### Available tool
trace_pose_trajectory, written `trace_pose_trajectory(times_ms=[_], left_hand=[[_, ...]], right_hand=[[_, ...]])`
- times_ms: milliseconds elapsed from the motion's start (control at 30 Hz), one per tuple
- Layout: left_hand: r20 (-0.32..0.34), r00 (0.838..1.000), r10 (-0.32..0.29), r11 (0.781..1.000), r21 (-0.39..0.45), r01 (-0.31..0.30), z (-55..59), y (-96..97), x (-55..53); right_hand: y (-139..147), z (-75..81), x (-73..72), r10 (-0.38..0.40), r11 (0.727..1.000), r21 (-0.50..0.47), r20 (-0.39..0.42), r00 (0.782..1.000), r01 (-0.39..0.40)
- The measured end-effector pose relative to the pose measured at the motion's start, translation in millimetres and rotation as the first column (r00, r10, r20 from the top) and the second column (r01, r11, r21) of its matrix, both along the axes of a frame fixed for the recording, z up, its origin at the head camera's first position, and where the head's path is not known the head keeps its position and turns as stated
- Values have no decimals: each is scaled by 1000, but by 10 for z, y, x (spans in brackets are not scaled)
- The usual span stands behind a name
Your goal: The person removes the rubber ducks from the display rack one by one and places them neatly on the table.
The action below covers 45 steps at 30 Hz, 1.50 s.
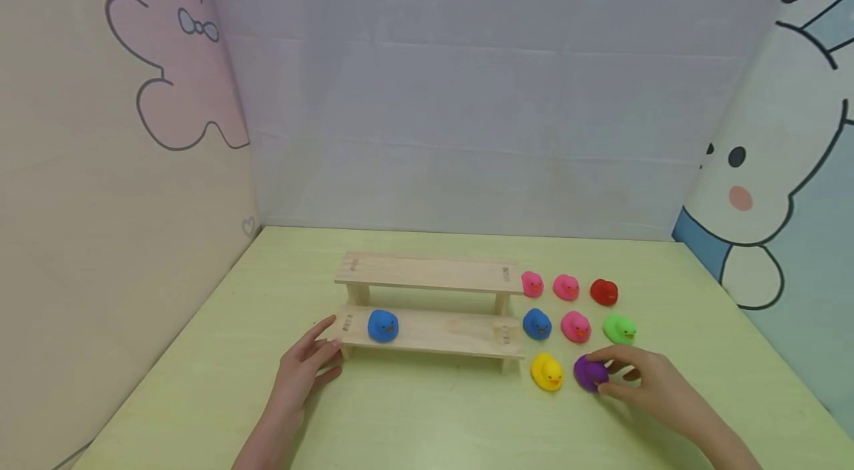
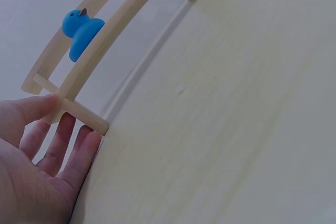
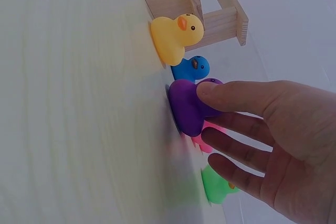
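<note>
A two-step wooden shelf (image 1: 427, 273) stands on the table, with a blue rubber duck (image 1: 383, 326) on the left part of its lower step. My left hand (image 1: 305, 366) holds the left end of that step; in the left wrist view the thumb lies against the board and the fingers are by its leg (image 2: 86, 115). On the right, my right hand (image 1: 650, 385) pinches a purple rubber duck (image 1: 587, 373) by its head between thumb and forefinger. The duck's base appears to touch the table. A yellow duck (image 1: 547, 372) sits just left of it.
Right of the shelf stand another blue duck (image 1: 537, 324), pink ducks (image 1: 576, 327), a red duck (image 1: 604, 292) and a green duck (image 1: 620, 328), loosely in rows. Cloth walls (image 1: 467, 121) with cartoon animals enclose the pale yellow-green table (image 1: 434, 418).
</note>
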<state>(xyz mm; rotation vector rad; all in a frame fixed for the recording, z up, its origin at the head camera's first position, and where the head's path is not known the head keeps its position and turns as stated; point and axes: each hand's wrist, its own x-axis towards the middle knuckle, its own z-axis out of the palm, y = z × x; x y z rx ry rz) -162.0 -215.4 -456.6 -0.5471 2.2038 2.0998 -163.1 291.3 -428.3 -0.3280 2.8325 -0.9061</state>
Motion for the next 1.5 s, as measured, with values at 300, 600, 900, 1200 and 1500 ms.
trace_pose_trajectory(times_ms=[300, 600, 900, 1200, 1500], left_hand=[[1, 1000, 5, 1000, 8, -5, -5, 7, 0], [1, 1000, 1, 1000, 8, -1, -14, -1, -12], [4, 1000, 1, 1000, 5, -1, -3, 5, -8], [4, 1000, 11, 1000, 17, -11, 20, 10, 4], [5, 1000, 11, 1000, 13, -11, 37, 13, 16]], right_hand=[[7, 34, -27, -7, 1000, 26, 17, 1000, 7], [-45, 171, -72, 61, 998, 38, -145, 988, -56], [-289, 358, -117, 59, 998, 9, -287, 956, -59], [-613, 439, -215, 130, 981, -67, -478, 869, -184], [-1075, 452, -431, 186, 929, -162, -569, 801, -331]])
